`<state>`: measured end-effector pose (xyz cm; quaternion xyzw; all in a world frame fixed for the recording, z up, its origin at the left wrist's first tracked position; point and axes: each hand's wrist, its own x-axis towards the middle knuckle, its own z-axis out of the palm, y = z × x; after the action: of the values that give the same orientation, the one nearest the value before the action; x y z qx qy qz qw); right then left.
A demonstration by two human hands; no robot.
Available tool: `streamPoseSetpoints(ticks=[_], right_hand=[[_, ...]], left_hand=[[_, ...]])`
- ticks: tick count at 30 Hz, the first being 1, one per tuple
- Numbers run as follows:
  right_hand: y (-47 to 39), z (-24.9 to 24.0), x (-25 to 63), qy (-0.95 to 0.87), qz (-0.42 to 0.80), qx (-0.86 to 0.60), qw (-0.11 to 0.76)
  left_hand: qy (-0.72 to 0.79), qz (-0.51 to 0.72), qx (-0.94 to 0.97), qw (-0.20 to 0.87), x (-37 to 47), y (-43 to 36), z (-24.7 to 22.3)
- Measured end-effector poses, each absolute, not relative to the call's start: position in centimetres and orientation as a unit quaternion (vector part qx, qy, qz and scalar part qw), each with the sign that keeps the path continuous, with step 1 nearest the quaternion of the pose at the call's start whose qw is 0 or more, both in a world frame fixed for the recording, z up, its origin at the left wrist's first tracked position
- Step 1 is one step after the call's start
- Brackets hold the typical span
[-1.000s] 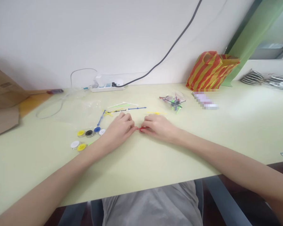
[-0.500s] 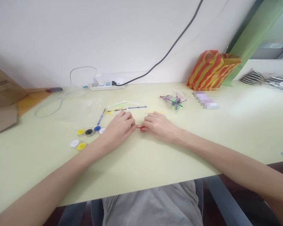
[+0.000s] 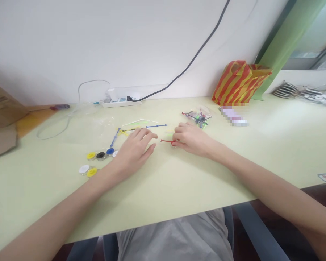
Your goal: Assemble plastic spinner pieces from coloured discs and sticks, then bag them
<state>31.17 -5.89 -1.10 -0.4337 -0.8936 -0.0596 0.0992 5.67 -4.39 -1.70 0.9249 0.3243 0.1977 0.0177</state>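
Note:
My right hand (image 3: 188, 139) pinches a thin red plastic stick (image 3: 166, 140) whose notched end points left. A round red piece (image 3: 174, 143) shows under the fingertips; whether it is joined to the stick I cannot tell. My left hand (image 3: 138, 146) hovers over the table with thumb and fingers apart, holding nothing. Beside its wrist stand several round pieces with coloured tops and clear bases, among them a yellow one (image 3: 91, 156), a black one (image 3: 100, 156) and a blue one (image 3: 110, 152). Beyond the fingers lie a blue stick (image 3: 157, 126) and yellow sticks (image 3: 123, 132).
A clear bag of coloured plastic sticks (image 3: 201, 117) lies behind my right hand. Against the wall are a power strip (image 3: 122, 104) with a black cable (image 3: 190, 65) and a striped bag (image 3: 240, 85). A cardboard box (image 3: 5, 105) stands at the left.
My left hand has let go of the red stick and its fingers have spread. My right hand has moved slightly right and away from me, carrying the stick.

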Motion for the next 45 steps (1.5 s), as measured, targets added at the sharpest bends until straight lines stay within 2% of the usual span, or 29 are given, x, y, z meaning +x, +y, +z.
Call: streamPoseSetpoints(ticks=[6, 21, 27, 31, 41, 45], right_hand=[[-5.6, -0.7, 31.9, -0.895, -0.012, -0.438, 0.087], [-6.3, 0.2, 32.0, -0.882, -0.006, -0.464, 0.085], [-6.4, 0.0, 32.1, -0.877, -0.035, -0.465, 0.116], [-6.4, -0.2, 31.8, -0.874, -0.007, -0.476, 0.101], [-6.7, -1.0, 31.8, -0.867, -0.022, -0.488, 0.097], [-7.1, -0.7, 30.6, -0.877, -0.042, -0.459, 0.135]], left_hand=[[0.326, 0.194, 0.925, 0.017, 5.4, -3.9, -2.1], [0.335, 0.209, 0.919, 0.011, 5.2, -4.1, -1.6], [0.364, 0.24, 0.899, -0.036, 4.1, -2.9, -1.4], [0.375, 0.267, 0.886, -0.057, 3.2, -1.9, -1.3], [0.416, 0.326, 0.842, -0.109, 1.4, -0.2, -0.3], [0.438, 0.351, 0.818, -0.129, 0.6, 0.5, -0.2]])
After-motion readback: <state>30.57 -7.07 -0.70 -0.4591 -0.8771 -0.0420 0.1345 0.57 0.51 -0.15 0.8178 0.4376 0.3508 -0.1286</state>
